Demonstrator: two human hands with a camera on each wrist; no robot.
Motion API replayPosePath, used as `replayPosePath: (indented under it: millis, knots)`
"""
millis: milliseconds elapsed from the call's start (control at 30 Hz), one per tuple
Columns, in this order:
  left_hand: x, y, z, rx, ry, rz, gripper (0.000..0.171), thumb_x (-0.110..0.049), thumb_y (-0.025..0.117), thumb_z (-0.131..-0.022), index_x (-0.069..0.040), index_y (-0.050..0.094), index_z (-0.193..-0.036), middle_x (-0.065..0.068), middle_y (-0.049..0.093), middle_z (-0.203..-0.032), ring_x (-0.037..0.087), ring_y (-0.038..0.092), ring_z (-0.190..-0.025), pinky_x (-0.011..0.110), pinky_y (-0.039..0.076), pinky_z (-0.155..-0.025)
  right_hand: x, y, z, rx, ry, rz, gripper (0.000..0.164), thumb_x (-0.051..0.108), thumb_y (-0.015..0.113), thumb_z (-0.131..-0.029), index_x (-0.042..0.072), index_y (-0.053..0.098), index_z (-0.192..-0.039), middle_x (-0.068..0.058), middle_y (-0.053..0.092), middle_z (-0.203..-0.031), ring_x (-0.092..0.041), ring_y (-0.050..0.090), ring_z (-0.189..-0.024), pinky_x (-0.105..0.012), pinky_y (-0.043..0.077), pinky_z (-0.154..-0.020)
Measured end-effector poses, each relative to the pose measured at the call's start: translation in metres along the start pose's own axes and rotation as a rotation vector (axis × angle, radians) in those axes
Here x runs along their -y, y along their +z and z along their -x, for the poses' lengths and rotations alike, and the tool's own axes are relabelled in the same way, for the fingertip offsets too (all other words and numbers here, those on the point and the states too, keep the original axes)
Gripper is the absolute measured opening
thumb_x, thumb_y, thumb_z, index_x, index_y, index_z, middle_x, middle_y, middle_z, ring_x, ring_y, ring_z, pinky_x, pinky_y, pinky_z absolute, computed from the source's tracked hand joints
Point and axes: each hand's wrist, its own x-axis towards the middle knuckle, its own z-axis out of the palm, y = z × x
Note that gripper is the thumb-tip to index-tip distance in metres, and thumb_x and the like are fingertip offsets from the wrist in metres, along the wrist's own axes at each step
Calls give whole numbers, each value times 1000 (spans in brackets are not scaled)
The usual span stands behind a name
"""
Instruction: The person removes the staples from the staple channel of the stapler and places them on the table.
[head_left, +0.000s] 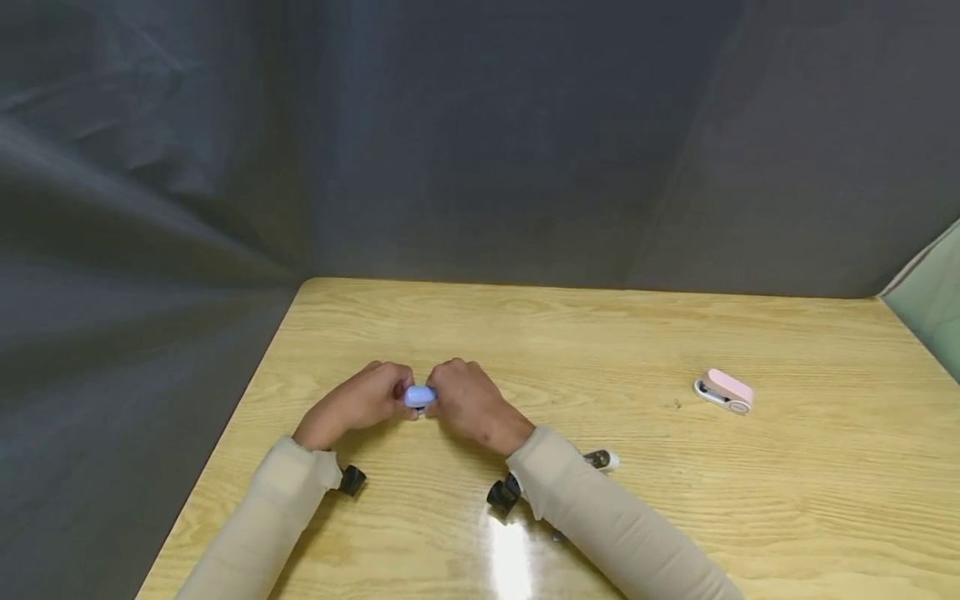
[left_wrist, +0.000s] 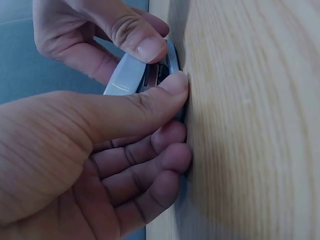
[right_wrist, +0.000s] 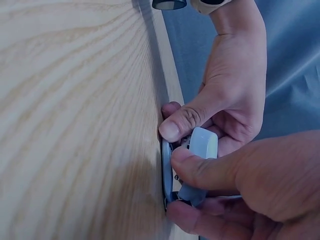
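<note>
A small light-blue stapler (head_left: 420, 396) is held between both hands, close over the wooden table. My left hand (head_left: 366, 398) pinches one end of it; in the left wrist view the thumb (left_wrist: 172, 85) presses by the base, with the other fingers curled beneath. From the opposite side my right hand (head_left: 468, 404) pinches the stapler. Its thumb (right_wrist: 185, 157) lies in the gap between the top cover (right_wrist: 203, 142) and the base (right_wrist: 167, 162), which stand apart. Metal parts show inside that gap. Fingers hide much of the stapler's body.
To the right on the table (head_left: 825, 467) lies a pink and white stapler (head_left: 726, 390). Partly hidden behind the right sleeve (head_left: 600, 525) is a white object with a dark section (head_left: 603, 460). Dark sheeting (head_left: 487, 150) hangs along the back and left table edges.
</note>
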Motion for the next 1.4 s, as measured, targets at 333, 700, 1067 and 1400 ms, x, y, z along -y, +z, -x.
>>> replayPosePath:
  millis: [333,700,1067,1400]
  knots:
    - [-5,3,-5,-8,-27,-18,24,-8,85,-86,-10,61,-81,-3,57,-71,11,46,-63,27,40,-60,-10,-1,5,-42,-24,-35,13,19,86,-84,11,77,-81,0,70,-78,-13,58,-67,-33,49,-61]
    - [-6,5,-8,-12,-51,-18,25,-10,87,-85,-11,62,-80,-4,56,-70,11,46,-63,27,40,-59,-19,0,6,-62,-71,-37,14,22,86,-84,12,76,-81,4,63,-70,-10,42,-58,-30,41,-56]
    - [-7,3,-9,-6,-38,-30,25,-10,86,-85,-11,62,-78,-4,59,-72,13,47,-64,29,42,-61,-14,-6,1,-10,-13,3,15,17,87,-84,12,73,-79,4,65,-73,-11,49,-61,-31,46,-57]
    - [-8,3,-9,-3,-43,-13,28,-9,87,-83,-11,61,-77,-4,58,-70,11,46,-62,27,40,-59,-3,-2,0,13,-10,120,20,26,86,-85,13,72,-78,2,63,-76,-9,53,-68,-33,52,-66]
